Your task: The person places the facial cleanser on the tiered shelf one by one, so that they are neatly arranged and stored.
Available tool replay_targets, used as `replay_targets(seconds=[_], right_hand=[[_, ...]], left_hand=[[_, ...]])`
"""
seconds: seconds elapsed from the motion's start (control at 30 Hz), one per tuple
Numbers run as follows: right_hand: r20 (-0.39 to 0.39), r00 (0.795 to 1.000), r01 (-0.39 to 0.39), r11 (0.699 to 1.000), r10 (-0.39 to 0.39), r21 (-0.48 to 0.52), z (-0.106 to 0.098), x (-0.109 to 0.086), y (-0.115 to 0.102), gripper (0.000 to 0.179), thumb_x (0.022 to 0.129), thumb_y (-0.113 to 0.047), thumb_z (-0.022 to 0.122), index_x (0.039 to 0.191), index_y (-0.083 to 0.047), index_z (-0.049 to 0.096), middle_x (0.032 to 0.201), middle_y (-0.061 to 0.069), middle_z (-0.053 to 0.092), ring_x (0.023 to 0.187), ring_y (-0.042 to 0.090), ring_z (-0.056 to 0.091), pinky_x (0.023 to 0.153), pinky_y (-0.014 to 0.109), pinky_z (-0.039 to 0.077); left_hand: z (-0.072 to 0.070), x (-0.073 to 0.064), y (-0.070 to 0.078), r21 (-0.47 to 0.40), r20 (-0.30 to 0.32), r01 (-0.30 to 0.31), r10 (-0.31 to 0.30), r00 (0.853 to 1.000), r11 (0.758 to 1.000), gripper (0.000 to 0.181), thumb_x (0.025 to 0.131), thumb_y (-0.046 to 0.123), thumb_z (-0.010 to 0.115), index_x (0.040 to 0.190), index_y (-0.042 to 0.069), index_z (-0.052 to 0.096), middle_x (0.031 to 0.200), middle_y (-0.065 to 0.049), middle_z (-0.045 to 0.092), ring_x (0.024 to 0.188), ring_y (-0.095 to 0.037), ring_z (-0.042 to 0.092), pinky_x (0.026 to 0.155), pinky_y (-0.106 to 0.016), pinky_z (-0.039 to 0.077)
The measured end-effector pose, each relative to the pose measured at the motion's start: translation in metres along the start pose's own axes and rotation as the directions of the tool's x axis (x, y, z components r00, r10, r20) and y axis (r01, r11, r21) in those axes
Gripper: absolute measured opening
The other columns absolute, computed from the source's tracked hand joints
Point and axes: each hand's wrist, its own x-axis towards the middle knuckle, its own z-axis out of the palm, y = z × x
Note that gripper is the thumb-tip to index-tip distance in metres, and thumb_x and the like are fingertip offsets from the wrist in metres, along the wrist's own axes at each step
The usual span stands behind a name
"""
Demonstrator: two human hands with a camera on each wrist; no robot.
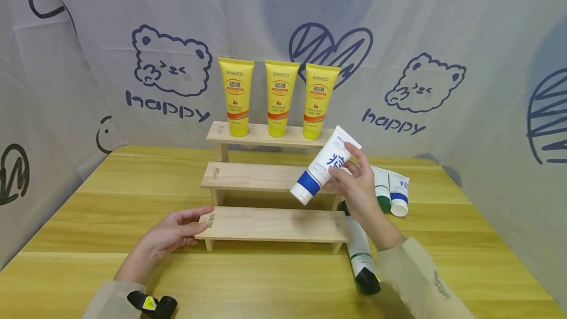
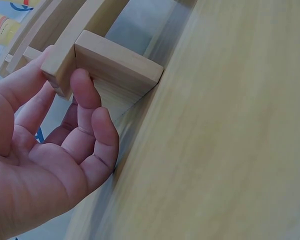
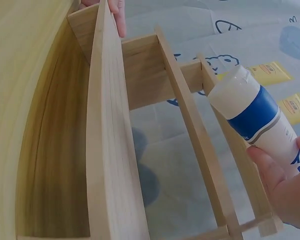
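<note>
A white squeeze tube with a blue band [image 1: 327,165] is gripped in my right hand [image 1: 356,181], tilted with its cap down to the left, in front of the middle step. In the right wrist view the tube's white cap [image 3: 235,92] points toward the wooden steps. My left hand [image 1: 174,230] pinches the left end of the lowest step of a three-tier wooden display stand [image 1: 274,224]. The left wrist view shows its fingers [image 2: 85,95] curled about that board's end [image 2: 60,67]. Three yellow tubes [image 1: 279,97] stand upright on the top step, caps down.
Right of the stand, a white tube with a blue band [image 1: 399,193] lies beside a green-capped white tube [image 1: 382,188]. Another white tube [image 1: 360,247] lies partly behind my right forearm. A printed cloth [image 1: 248,9] hangs behind the wood-grain table [image 1: 274,284].
</note>
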Motion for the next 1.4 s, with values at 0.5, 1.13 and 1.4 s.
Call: replay_targets(seconds=[0.5,1.13,1.4], right_hand=[[0.007,0.997,0.079,0.995,-0.08,0.064,0.031,0.012,0.013,0.062,0.079,0.015,0.052,0.131,-0.013,0.033,0.115,0.015,0.045,0.1,0.025,0.051,0.066,0.032,0.051],[0.057,0.969,0.24,0.971,-0.24,0.008,0.073,0.032,0.028,0.059,0.079,0.016,0.054,0.129,-0.009,0.035,0.109,0.016,0.047,0.087,0.024,0.055,0.065,0.035,0.052],[0.058,0.952,0.303,0.953,-0.301,-0.011,0.087,0.038,0.031,0.058,0.077,0.017,0.055,0.127,-0.006,0.037,0.11,0.018,0.047,0.087,0.023,0.055,0.066,0.033,0.051]], left_hand=[[0.001,0.0,0.001,0.003,-0.008,0.009,-0.009,1.0,1.0,0.046,0.087,0.016,0.059,0.131,0.008,0.046,0.134,-0.017,0.027,0.082,-0.013,0.046,0.067,-0.028,0.046],[0.001,0.001,0.0,0.005,-0.019,0.012,-0.012,1.0,1.0,0.041,0.085,0.016,0.062,0.125,0.013,0.054,0.127,-0.01,0.037,0.083,-0.014,0.047,0.068,-0.029,0.047],[0.0,0.0,0.001,0.003,-0.01,0.009,-0.009,1.0,1.0,0.043,0.086,0.017,0.061,0.127,0.011,0.052,0.131,-0.013,0.033,0.085,-0.014,0.047,0.068,-0.029,0.046]])
